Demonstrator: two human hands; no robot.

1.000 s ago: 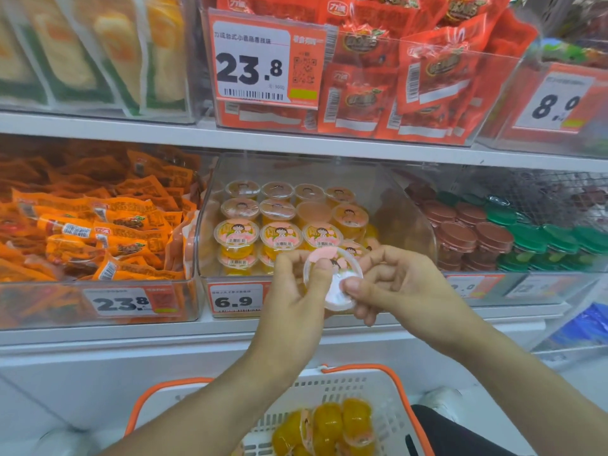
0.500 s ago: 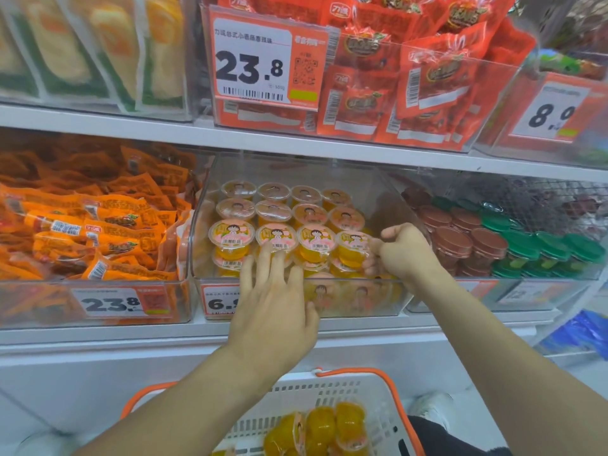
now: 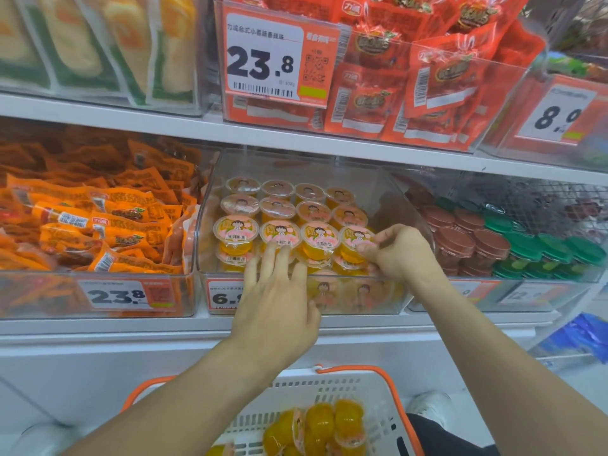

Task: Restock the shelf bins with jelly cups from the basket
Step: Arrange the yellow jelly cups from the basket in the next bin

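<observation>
Vs 1 s ago: cup no longer held between both hands in front of the bin (image 3: 378,179); it's now in the front row at the bin's right end, and the hands have split apart. Vs 0.5 s ago: little change, the right hand sits a bit lower on that same cup. Right hand (image 3: 399,250) has fingers curled, pinching the rim of the front-right cup (image 3: 353,240), thumb at its near edge, fingertips on the lid's right side; cup upright, lid up, touching its left neighbour. Left hand (image 3: 278,307) is flat, fingers straight and spread, tips over the bin's front wall and touching the lower cups under the second and third front-row cups; holds nothing. The bin is clear, mid shelf (image 3: 296,324), with four columns of orange jelly cups (image 3: 278,209), stacked at least two high at the front; right third of the bin is bare behind the right hand. Price tag (image 3: 223,296) on the bin's front-left corner, partly hidden by the left hand. Basket (image 3: 358,370) is below the shelf edge, white with orange rim, more cups (image 3: 324,422) lying on their sides in it, well apart from both hands. Orange packets (image 3: 98,222) in the bin left, brown and green lidded cups (image 3: 493,245) in the bin right.
</observation>
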